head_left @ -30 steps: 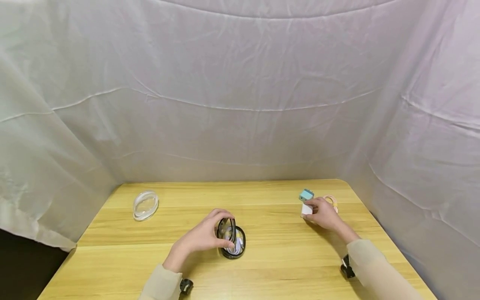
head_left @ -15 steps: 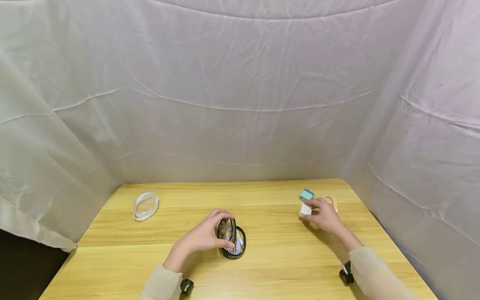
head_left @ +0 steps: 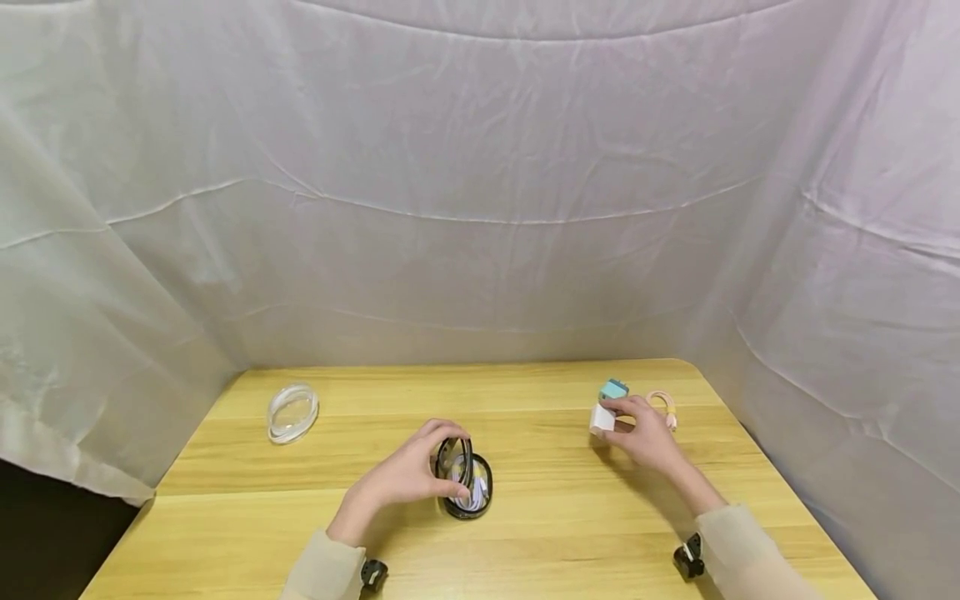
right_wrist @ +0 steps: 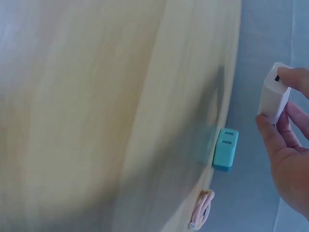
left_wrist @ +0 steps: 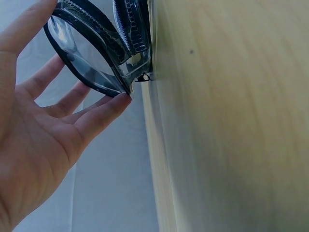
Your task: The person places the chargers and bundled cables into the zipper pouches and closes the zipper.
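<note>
My left hand (head_left: 408, 467) grips the raised lid of a small clear zip case with black trim (left_wrist: 87, 53), thumb on one side and fingers on the other. Inside the case's base, which rests on the table, lies a coiled pale purple cable (head_left: 474, 495) with a yellow tie. In the right wrist view, my right hand (right_wrist: 292, 150) pinches a white USB charger (right_wrist: 274, 99) between thumb and fingers, held above the table. A teal charger (right_wrist: 225, 150) with two ports lies just beyond that hand, and a coiled pink cable (head_left: 662, 404) sits to its right.
At the far left of the wooden table (head_left: 540, 533) lies a round clear case with white trim (head_left: 292, 412). Pale cloth (head_left: 480, 250) hangs behind the table and along both sides.
My right hand has lifted the white charger and shifted it slightly left, away from the pink cable. The left hand and the zip case stay in place.
</note>
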Motion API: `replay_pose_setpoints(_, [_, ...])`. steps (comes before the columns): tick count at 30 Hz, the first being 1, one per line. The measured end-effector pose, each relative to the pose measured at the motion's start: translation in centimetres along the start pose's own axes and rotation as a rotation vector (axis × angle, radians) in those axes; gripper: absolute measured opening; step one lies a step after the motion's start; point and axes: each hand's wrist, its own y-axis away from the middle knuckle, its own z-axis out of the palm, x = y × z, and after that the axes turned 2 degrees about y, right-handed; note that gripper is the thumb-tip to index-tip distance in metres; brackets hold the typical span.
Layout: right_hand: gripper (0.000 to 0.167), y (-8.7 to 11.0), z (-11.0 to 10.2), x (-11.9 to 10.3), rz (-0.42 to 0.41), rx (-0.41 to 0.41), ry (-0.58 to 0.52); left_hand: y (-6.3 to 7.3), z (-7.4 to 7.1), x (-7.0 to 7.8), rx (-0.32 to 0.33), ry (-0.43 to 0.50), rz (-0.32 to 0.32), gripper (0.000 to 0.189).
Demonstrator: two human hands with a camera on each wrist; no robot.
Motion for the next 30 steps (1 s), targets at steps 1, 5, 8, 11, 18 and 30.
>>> replay_pose_setpoints(1, [0.048,0.0,0.1,-0.1,-0.005,0.000,-0.005,0.0,0.0,0.0,0.001,0.002,0.000,0.081])
replay_pose_setpoints(5, [0.047,0.0,0.5,-0.7,-0.017,0.004,-0.034,0.1,0.1,0.0,0.005,-0.004,-0.002,0.080])
replay_pose_setpoints(8, [0.046,0.0,0.8,-1.2,-0.024,0.001,-0.048,0.1,0.1,0.0,-0.001,-0.010,-0.005,0.081])
replay_pose_setpoints(11, [0.046,0.1,1.2,-1.8,-0.043,-0.003,-0.067,0.1,0.1,0.1,-0.005,-0.004,-0.010,0.082])
replay_pose_setpoints(18, [0.046,-0.1,1.8,-3.2,-0.086,-0.014,-0.105,-0.1,0.0,0.2,-0.005,0.013,-0.010,0.082])
replay_pose_setpoints(30, [0.046,0.1,3.9,-5.5,-0.107,-0.056,-0.102,-0.1,0.1,0.3,-0.007,0.003,-0.024,0.081])
